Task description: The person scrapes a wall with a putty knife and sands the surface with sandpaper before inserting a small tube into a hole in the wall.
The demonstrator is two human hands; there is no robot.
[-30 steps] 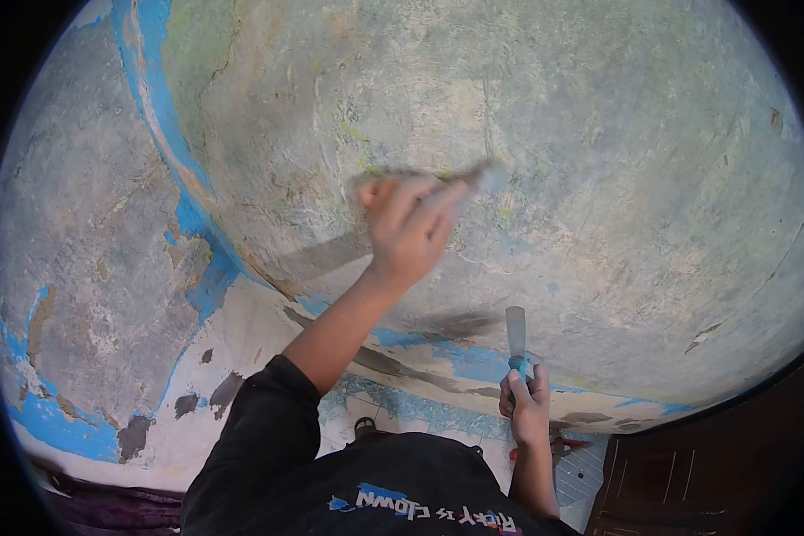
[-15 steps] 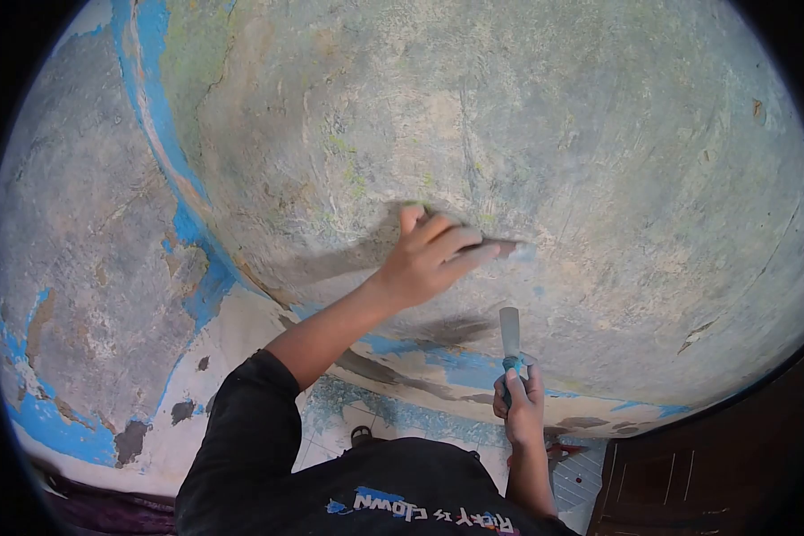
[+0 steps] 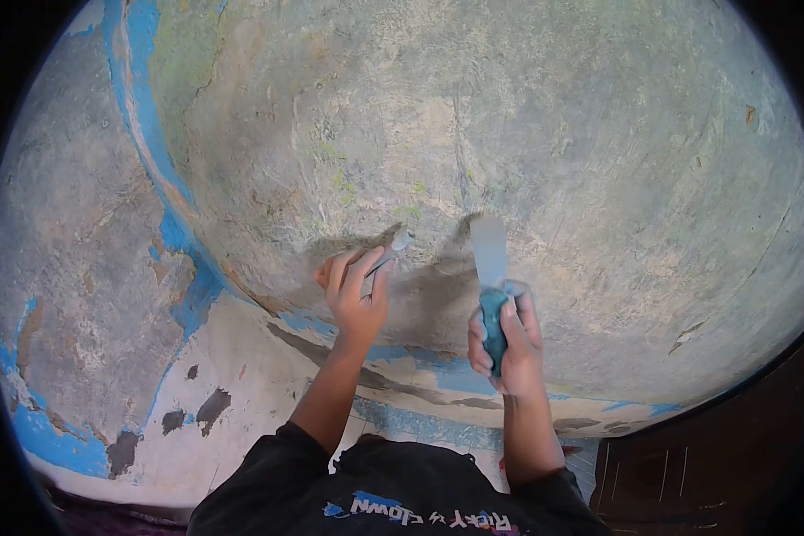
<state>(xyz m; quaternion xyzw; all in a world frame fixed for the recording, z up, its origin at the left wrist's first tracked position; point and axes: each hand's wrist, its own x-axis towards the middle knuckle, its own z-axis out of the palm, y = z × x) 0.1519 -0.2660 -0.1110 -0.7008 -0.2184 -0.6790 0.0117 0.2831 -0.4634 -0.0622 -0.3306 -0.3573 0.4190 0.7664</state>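
At the far left, a rough grey wall section (image 3: 80,223) carries patches of bright blue paint, and a blue strip (image 3: 143,98) runs down between it and the broad wall face (image 3: 581,179) that fills the middle. Below the strip, a whitish wall area (image 3: 250,366) shows dark, bare patches (image 3: 213,411). Next comes the person's left hand (image 3: 357,299), raised in front of the lower part of the broad face, its fingers curled around a small tool (image 3: 400,241). The tool's pale tip points up and to the right, near some yellow-green flecks (image 3: 347,188); its exact kind is hard to make out, as is whether the tip touches the wall. Lower down, the person's black shirt (image 3: 402,491) bears printed lettering, with light floor tiles (image 3: 487,462) visible beyond it. Further right, the right hand (image 3: 514,344) is wrapped firmly around the teal handle of a scraper (image 3: 489,255), held upright with its flat metal blade upward, in front of the wall and just right of a dark shadow. Contact between blade and wall cannot be told. At the lower right stands a dark brown panel (image 3: 679,464).
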